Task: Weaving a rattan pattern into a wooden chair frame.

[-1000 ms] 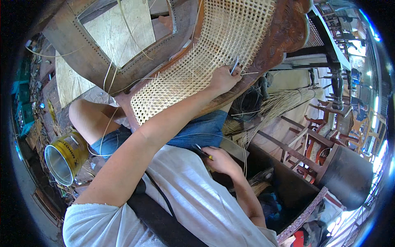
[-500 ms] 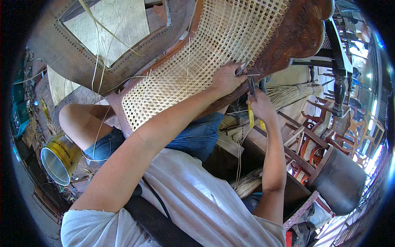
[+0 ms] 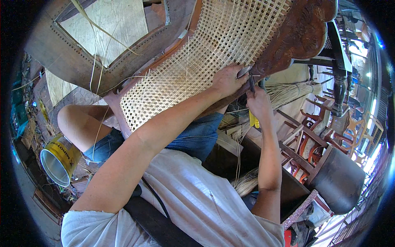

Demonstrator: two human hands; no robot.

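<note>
A dark carved wooden chair back with pale woven cane webbing lies tilted across my lap. My left hand rests on the right edge of the webbing, its fingers pinching a small grey piece at the frame. Just below it, my right hand grips a yellow-handled tool, whose dark tip points up at the same spot on the frame. The two hands almost touch. Loose cane strands hang down from the edge.
A yellow tin can lies open at the lower left. A wooden seat frame over a plywood panel sits at the top left. A bundle of cane, several wooden chair frames and a dark stool stand to the right.
My right hand has come up from my lap with the yellow-handled tool to the chair's edge beside my left hand. The left hand has stayed on the webbing.
</note>
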